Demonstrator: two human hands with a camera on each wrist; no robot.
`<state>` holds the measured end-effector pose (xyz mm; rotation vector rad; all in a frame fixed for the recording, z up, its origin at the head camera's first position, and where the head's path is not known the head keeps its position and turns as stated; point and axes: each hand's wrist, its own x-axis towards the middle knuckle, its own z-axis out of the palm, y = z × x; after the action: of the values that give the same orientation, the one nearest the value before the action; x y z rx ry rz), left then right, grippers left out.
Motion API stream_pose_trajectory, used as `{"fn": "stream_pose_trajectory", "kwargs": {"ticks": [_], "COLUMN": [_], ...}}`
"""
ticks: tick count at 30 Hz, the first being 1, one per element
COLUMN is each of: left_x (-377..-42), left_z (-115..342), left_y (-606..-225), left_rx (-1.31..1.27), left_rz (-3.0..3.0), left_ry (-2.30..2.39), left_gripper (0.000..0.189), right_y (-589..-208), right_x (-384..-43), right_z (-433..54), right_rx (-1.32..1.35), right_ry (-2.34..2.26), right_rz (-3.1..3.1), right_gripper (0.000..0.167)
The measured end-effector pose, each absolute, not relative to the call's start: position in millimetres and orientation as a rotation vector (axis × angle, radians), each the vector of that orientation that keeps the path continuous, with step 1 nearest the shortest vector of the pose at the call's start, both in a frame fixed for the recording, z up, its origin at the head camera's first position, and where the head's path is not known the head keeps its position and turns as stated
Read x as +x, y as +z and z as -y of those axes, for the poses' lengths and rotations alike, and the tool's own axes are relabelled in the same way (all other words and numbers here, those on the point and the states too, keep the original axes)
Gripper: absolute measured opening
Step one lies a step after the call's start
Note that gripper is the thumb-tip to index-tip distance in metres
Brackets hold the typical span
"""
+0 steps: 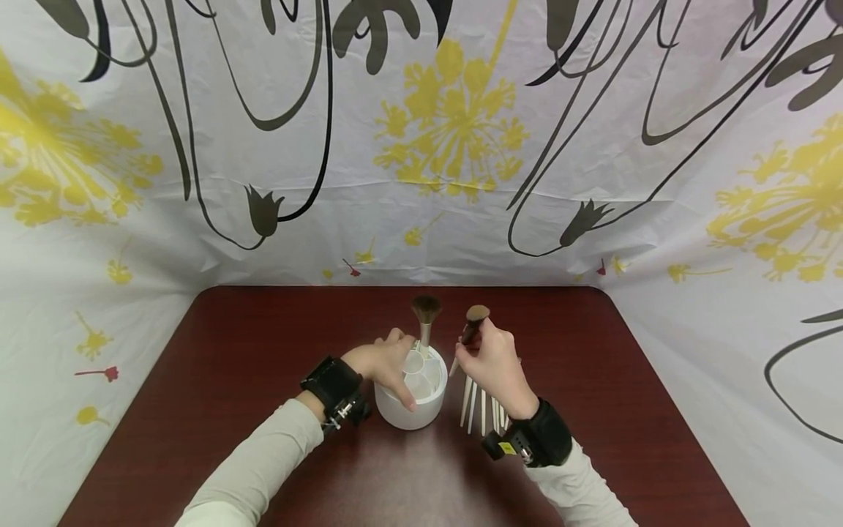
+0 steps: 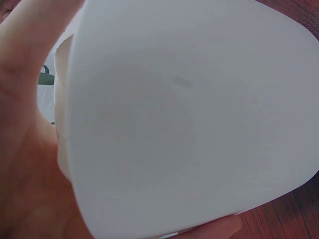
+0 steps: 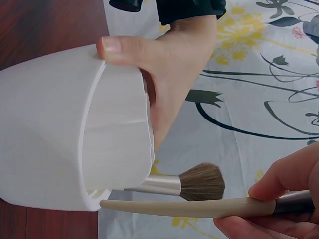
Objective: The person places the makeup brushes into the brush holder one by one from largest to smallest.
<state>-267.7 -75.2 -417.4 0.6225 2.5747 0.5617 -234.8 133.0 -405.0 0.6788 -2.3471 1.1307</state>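
Observation:
A round white brush holder (image 1: 403,417) with inner compartments stands on the table. My left hand (image 1: 384,364) grips it from the left, thumb over the near rim and fingers toward the far side. One makeup brush (image 1: 426,311) stands inside, bristles up. Just right of the holder, my right hand (image 1: 495,367) pinches another makeup brush (image 3: 184,208) between thumb and fingers. This one has a cream handle, a dark ferrule and bristles pointing up; in the right wrist view its handle tip overlaps the holder's rim. White holder wall (image 2: 189,124) fills most of the left wrist view.
Several pale brush handles (image 1: 484,413) lie side by side on the dark red table (image 1: 263,329), partly hidden under my right hand and wrist. A white cloth (image 1: 421,249) with yellow flowers and grey stems hangs behind the table and along both sides.

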Motion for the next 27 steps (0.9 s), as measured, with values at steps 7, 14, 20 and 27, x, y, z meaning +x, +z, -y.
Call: {"fn": "stream_pose_trajectory", "kwargs": {"ticks": [7, 14, 20, 27], "left_x": [-268.1, -267.5, -267.6, -267.5], "left_z": [75.6, 75.7, 76.0, 75.2], "left_y": [-419.3, -418.9, -418.4, -419.1], "left_rx": [0.616, 0.609, 0.603, 0.603], "left_rz": [-2.577, -2.57, -2.567, -2.582], "left_ry": [0.566, 0.555, 0.553, 0.554], "left_gripper": [0.114, 0.113, 0.112, 0.113], "right_y": [-400.4, -403.1, -409.4, -414.8], "right_x": [-232.2, -232.4, -234.3, -235.1], "right_z": [-123.5, -117.9, -117.0, -114.9], "right_rx": [0.627, 0.552, 0.569, 0.542], "right_ry": [1.102, 1.094, 1.122, 1.086], "right_rz": [2.412, 2.48, 2.484, 2.489], "right_gripper": [0.016, 0.018, 0.02, 0.019]}}
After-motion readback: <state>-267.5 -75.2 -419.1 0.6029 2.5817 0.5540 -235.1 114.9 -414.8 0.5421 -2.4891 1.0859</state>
